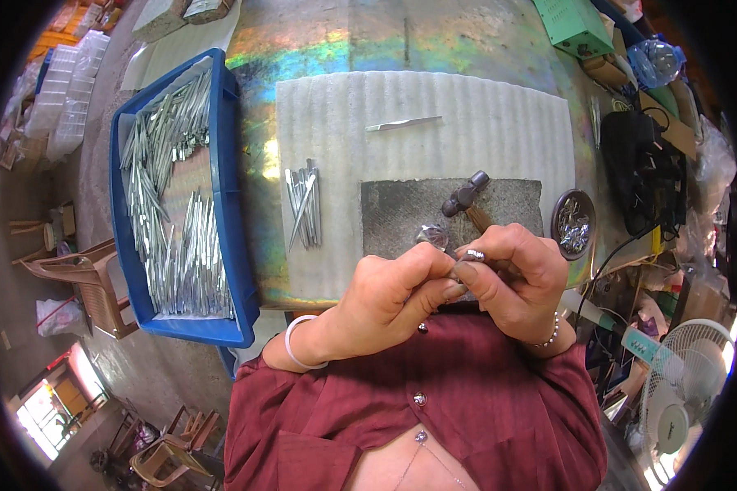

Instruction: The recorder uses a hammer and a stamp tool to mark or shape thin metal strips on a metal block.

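Blue tray point(231, 204) of metal strips point(198, 262), bowl point(593, 226) of shiny bits point(575, 230), hands point(397, 296) point(520, 274) mid-pinch on small metallic piece point(472, 255).

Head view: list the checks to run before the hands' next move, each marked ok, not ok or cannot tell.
1. Small shiny metal piece held in the right hand: ok.
2. Left hand sharing that grip: cannot tell, contact hidden.
3. Hammer handle free of the right hand: cannot tell, its end is hidden.
4. Blue tray apart from the left hand: ok.
5. Foam sheet bare: not ok, bundled metal strips lie there.
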`<state>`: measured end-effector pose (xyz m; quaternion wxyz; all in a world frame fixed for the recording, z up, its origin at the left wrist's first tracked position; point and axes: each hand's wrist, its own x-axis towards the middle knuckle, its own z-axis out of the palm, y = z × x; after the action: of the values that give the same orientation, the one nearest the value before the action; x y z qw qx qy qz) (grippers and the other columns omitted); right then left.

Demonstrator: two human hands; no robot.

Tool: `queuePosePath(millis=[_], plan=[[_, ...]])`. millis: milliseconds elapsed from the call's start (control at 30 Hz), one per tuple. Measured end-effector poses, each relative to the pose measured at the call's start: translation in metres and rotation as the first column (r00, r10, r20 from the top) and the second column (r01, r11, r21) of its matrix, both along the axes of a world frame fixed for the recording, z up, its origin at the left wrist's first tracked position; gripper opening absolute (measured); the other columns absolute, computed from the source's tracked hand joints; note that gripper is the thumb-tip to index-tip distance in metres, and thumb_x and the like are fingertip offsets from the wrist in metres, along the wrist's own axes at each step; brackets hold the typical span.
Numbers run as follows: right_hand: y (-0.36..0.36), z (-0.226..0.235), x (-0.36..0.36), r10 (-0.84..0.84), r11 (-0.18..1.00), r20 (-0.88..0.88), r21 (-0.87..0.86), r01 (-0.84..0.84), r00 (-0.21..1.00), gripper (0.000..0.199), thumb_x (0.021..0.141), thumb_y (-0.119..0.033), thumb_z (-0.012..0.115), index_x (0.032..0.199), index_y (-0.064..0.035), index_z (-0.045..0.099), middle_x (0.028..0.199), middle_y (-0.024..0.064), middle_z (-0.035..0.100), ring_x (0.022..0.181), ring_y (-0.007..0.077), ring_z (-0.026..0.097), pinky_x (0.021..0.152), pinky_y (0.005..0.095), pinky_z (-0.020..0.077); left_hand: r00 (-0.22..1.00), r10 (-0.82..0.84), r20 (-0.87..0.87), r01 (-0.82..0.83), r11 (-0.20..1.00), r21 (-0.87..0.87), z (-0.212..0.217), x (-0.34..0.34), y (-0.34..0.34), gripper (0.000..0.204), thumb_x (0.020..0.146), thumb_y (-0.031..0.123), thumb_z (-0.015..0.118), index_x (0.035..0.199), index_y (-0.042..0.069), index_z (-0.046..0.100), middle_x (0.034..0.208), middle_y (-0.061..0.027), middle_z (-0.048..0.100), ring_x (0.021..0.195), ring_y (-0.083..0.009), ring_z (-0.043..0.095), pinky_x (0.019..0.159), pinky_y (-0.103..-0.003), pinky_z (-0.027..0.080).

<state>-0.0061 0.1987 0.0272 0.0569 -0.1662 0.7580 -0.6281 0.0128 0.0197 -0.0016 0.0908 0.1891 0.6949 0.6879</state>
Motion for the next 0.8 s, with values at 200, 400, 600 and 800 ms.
queuePosePath(millis=[200,400,600,800], plan=[[-0.002,0.001,-0.001,0.04,0.997,0.26,-0.067,-0.023,0.965,0.01,0.084,-0.004,0.066,0.082,0.0015,0.057,0.066,0.0037,0.061,0.053,0.006,0.057,0.047,0.0196,0.0446,0.99,-0.056,0.133,0.062,0.997,-0.04,0.001,0.001,-0.003,0.01,0.088,0.007,0.06,0.086,0.002,0.051,0.064,-0.0088,0.06,0.053,-0.017,0.059,0.048,-0.028,0.045],[-0.004,-0.019,-0.014,0.137,0.941,0.583,-0.33,0.079,0.801,0.015,0.088,-0.009,0.061,0.076,-0.0045,0.052,0.058,-0.0014,0.052,0.041,0.001,0.04,0.036,0.0168,0.0274,0.824,-0.184,0.535,0.127,0.982,0.143,0.005,-0.009,-0.009,0.013,0.091,0.01,0.059,0.089,0.001,0.051,0.069,-0.0011,0.06,0.061,-0.0052,0.057,0.052,-0.019,0.046],[-0.007,-0.032,-0.026,0.183,0.888,0.695,-0.421,0.187,0.695,0.019,0.088,-0.014,0.061,0.072,-0.0061,0.054,0.058,-0.0012,0.052,0.038,0.002,0.038,0.034,0.0165,0.0268,0.736,-0.23,0.637,0.101,0.967,0.232,0.008,-0.021,-0.007,0.019,0.09,0.017,0.062,0.093,0.001,0.051,0.067,-0.0022,0.061,0.055,-0.0067,0.06,0.045,-0.017,0.045],[-0.006,-0.035,-0.015,0.134,0.87,0.657,-0.436,0.229,0.742,0.018,0.088,-0.014,0.06,0.073,-0.0063,0.055,0.058,-0.0011,0.052,0.038,0.0018,0.038,0.034,0.0166,0.0269,0.732,-0.226,0.643,0.141,0.973,0.181,0.012,-0.02,-0.005,0.02,0.089,0.017,0.063,0.092,0.002,0.051,0.062,-0.0024,0.061,0.05,-0.0078,0.059,0.042,-0.017,0.044]])
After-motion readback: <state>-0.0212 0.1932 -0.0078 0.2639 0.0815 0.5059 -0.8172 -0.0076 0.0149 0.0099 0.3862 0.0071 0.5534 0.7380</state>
